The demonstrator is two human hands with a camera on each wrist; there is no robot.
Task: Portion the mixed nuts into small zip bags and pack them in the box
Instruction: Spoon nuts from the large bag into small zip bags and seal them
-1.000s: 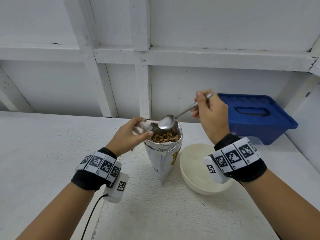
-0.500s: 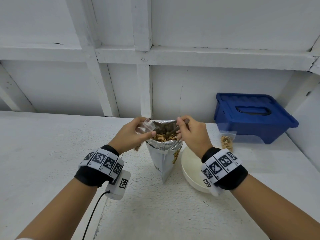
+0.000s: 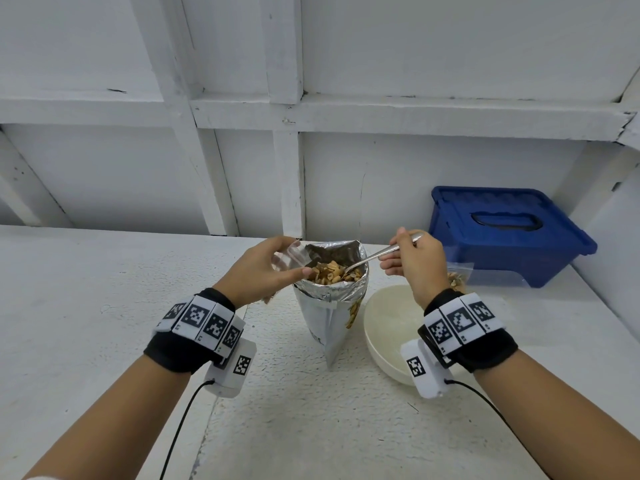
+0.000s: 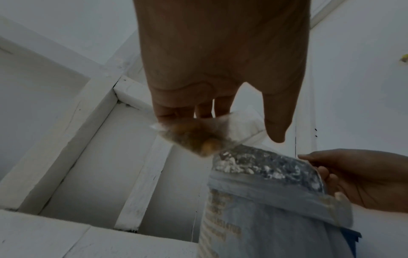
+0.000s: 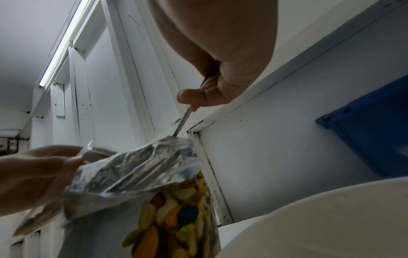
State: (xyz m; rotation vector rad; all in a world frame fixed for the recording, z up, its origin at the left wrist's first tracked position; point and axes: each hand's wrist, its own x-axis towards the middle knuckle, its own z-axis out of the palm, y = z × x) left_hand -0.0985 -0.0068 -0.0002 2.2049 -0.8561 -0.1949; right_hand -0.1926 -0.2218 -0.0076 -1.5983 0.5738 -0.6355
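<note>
A tall foil nut pouch (image 3: pixel 334 306) is standing open on a white table (image 3: pixel 104 306), serving as the landmark here. Its top is folded down into a silver cuff, and mixed nuts (image 3: pixel 329 271) are filling it to the brim. Printed text is running down the pouch's side in the left wrist view, but it is too blurred to read; a picture of assorted nuts is showing on its front in the right wrist view.

The left hand (image 3: pixel 263 270) is hovering just left of the pouch's mouth, fingers and thumb pinching a small clear zip bag (image 4: pixel 198 137) that is holding a few nuts.

The right hand (image 3: pixel 417 263) is raised just right of the pouch, fingers curled around the handle of a metal spoon (image 3: pixel 381 252). The spoon is slanting down into the pouch, its bowl buried among the nuts.

A white bowl (image 3: pixel 391 327) is sitting just right of the pouch's base. Further right, by the wall, a blue lidded box (image 3: pixel 509 233) is resting, with a filled zip bag (image 3: pixel 459 275) lying in front of it.

Both wrists are wearing black bands carrying square black-and-white code markers.
</note>
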